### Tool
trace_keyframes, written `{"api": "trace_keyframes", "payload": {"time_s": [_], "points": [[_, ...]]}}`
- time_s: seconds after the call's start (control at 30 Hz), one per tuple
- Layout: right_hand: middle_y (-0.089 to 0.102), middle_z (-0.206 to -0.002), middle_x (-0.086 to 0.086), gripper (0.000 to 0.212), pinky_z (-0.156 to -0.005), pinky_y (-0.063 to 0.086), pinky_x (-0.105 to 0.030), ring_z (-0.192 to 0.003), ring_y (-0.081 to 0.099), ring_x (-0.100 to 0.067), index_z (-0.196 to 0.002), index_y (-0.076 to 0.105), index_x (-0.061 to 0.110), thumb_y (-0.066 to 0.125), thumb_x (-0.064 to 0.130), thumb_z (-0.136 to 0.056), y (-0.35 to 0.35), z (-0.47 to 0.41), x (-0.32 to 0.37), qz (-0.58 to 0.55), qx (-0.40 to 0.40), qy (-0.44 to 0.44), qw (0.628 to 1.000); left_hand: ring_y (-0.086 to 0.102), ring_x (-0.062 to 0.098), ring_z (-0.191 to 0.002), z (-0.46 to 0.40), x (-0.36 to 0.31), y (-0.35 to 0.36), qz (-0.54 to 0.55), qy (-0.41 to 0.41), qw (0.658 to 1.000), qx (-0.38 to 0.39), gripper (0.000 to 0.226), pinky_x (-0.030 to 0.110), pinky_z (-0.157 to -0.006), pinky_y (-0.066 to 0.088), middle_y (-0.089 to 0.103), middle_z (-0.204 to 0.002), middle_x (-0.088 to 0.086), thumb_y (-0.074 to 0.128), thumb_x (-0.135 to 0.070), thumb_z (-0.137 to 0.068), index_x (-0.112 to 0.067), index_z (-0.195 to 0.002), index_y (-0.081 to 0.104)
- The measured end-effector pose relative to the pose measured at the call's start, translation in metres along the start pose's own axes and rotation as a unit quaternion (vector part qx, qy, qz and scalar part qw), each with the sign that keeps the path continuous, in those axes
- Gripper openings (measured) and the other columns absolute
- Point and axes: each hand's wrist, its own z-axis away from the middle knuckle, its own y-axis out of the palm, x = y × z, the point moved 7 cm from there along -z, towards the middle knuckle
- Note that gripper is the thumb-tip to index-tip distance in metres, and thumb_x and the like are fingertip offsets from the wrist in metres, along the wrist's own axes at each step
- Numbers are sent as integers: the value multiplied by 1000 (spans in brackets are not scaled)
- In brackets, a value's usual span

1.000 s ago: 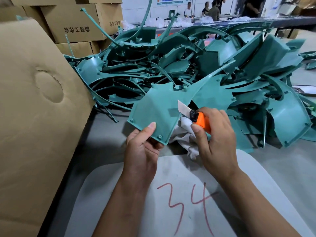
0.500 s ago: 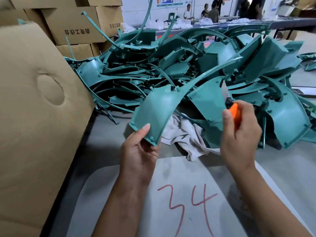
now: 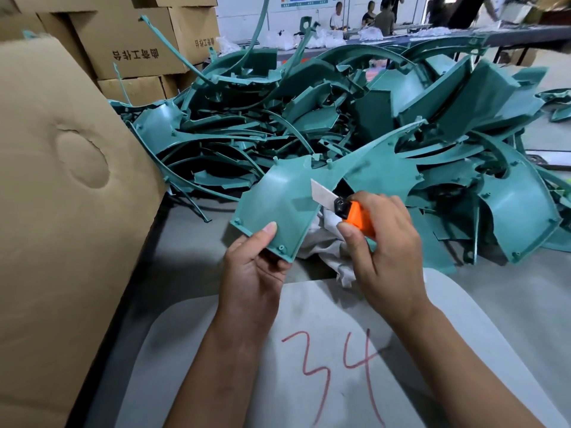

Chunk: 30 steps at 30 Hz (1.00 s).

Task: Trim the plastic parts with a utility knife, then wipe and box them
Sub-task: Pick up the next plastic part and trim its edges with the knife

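Pinched at its lower corner by the left hand [image 3: 253, 267], thumb on top, a curved teal plastic panel [image 3: 287, 205] sits at frame centre. Right hand [image 3: 386, 242] grips an orange utility knife [image 3: 358, 216], blade extended against the panel's right edge. Behind: heap of teal plastic parts [image 3: 386, 118]; below the panel, a crumpled white cloth [image 3: 327, 245]; at left, a brown cardboard box [image 3: 61, 211].

Half a second ago the right hand [image 3: 391, 242] held the utility knife [image 3: 346, 208] out to the right, clear of the green plastic part [image 3: 278, 205]. Now it has come back in, and the blade lies against the part's right edge, just beyond the right fingers [image 3: 350, 231]. The left hand [image 3: 253, 267] has tilted the part flatter, its broad face toward the camera, covering more of the cloth [image 3: 324, 245].
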Motion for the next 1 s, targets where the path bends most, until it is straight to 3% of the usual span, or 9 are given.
{"api": "trace_keyframes", "payload": {"time_s": [0.2,0.53,0.77,1.0], "points": [[57,-96,-5,29,-75,40,-43,-85,46,-27,-114,61,6,52,33,-106,-5,1,-2,22,-18,-1,1000,62,8,-58,1,6,0,0,-29,999,-16,37,15,-41,39,71,-83,4,65,-11,-74,-9,-111,63],[55,-95,1,27,-75,34,-35,-86,43,-21,-114,59,9,50,33,-107,-6,2,-2,46,-28,11,998,57,7,-57,2,16,-1,43,-62,996,-40,43,15,-40,39,68,-82,4,65,-8,-74,-7,-116,61],[51,-101,8,27,-79,34,-31,-87,51,-26,-117,62,4,55,27,-104,-15,5,-29,34,-61,90,993,56,8,-62,2,11,-4,43,-49,997,-40,39,14,-42,40,67,-86,5,66,-8,-75,-7,-114,63],[45,-102,15,27,-77,36,-28,-87,48,-20,-115,58,9,48,33,-107,-11,4,-5,-5,-56,22,998,65,9,-66,3,10,-2,34,-23,998,-36,33,16,-46,44,73,-91,6,67,-9,-73,-9,-106,67]]}}
